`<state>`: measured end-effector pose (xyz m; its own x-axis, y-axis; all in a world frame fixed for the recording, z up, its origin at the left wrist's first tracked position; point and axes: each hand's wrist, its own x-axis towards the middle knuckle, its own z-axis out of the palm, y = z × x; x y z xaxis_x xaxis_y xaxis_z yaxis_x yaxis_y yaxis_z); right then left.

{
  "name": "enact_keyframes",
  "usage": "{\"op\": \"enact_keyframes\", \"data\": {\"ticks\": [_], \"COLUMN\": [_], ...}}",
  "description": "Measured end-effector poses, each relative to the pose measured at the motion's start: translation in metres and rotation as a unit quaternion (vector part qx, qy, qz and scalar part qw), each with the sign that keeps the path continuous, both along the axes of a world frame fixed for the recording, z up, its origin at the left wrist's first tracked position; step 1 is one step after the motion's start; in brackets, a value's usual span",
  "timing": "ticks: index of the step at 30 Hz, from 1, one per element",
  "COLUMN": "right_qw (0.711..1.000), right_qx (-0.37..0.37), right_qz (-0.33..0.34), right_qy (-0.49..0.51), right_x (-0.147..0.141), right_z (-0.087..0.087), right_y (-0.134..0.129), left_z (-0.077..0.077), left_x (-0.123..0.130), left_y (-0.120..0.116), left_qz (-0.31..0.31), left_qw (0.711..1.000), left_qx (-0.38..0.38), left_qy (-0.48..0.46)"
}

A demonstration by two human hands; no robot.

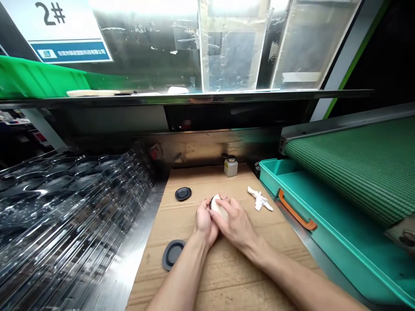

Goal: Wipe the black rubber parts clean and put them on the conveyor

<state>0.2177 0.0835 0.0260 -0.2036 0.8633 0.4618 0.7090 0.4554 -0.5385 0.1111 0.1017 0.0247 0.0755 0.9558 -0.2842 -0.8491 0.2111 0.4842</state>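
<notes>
Over the middle of the cardboard, my left hand is closed around a small dark round part; only its dark edge shows. My right hand presses a white pad or cloth against that part with its fingers. Both hands touch each other, and the fingers cover most of what is held. A black round lid-like part lies beyond my left hand. Nearer to me, a grey round part is partly covered by my left forearm.
A small bottle with a black top stands at the cardboard's far end. Crumpled white cloth lies right. Stacked clear plastic trays fill the left. At right, a teal bin with an orange handle sits under a green conveyor.
</notes>
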Motion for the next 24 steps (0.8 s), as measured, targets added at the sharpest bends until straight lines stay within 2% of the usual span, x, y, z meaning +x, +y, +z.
{"op": "enact_keyframes", "data": {"ticks": [4,6,11,15,19,24], "right_qw": [0.995,0.991,0.992,0.99,0.99,0.994], "right_qx": [0.02,0.014,0.023,0.016,0.035,0.045], "right_qz": [-0.035,-0.064,-0.012,-0.035,0.021,-0.082], "right_qy": [-0.094,-0.113,-0.126,-0.132,-0.132,-0.058], "right_x": [-0.002,0.001,0.003,0.001,0.007,0.03], "right_z": [0.005,0.005,0.006,0.007,0.003,-0.002], "right_y": [-0.004,0.001,0.004,0.004,0.01,0.035], "left_z": [-0.001,-0.003,-0.003,-0.003,-0.004,-0.005], "left_x": [0.001,0.002,0.002,0.002,0.002,0.002], "left_y": [-0.004,-0.004,-0.001,0.0,0.003,0.004], "left_qz": [-0.079,-0.088,-0.049,-0.019,-0.015,0.016], "left_qw": [0.996,0.995,0.998,1.0,1.0,1.0], "left_qx": [0.015,0.028,-0.015,0.003,-0.012,-0.003], "left_qy": [-0.042,-0.049,-0.034,-0.022,-0.023,-0.021]}}
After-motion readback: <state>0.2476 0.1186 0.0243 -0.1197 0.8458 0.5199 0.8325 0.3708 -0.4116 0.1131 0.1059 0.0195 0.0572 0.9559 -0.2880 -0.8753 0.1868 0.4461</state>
